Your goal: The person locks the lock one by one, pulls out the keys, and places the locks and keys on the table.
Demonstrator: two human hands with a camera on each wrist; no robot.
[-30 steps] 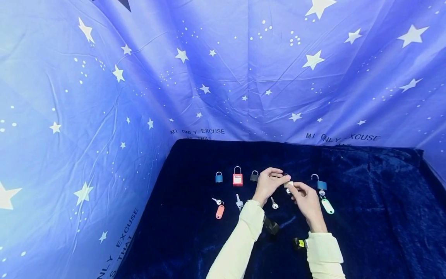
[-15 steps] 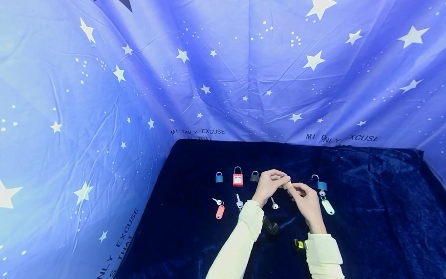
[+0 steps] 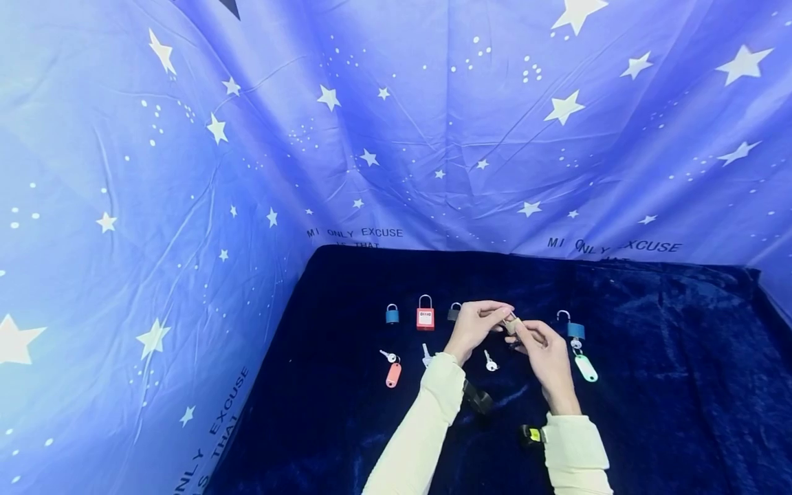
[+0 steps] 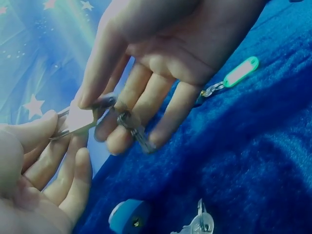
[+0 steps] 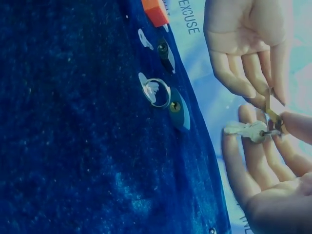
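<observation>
A small brass-coloured padlock (image 3: 513, 326) is held up between both hands over the dark blue cloth. My left hand (image 3: 475, 330) pinches its metal shackle (image 4: 59, 131) between thumb and fingers. My right hand (image 3: 547, 354) grips the lock's body from the other side, thumb on its face. Silvery keys (image 4: 135, 130) dangle from the bottom of the lock, against the right hand's fingers; in the right wrist view a key (image 5: 249, 130) lies across them. How far the shackle is seated in the body cannot be made out.
Left of the hands stand a blue padlock (image 3: 392, 315), a red padlock (image 3: 425, 318) and a dark padlock (image 3: 454, 313). Nearer lie keys with an orange tag (image 3: 393, 375) and another key (image 3: 491, 361). An open blue padlock (image 3: 575, 331) with a green tag (image 3: 586, 368) lies right.
The brass padlock has been tilted between the hands, and its shackle now shows beside the left fingertips. Both hands have shifted only slightly; the other padlocks lie as before.
</observation>
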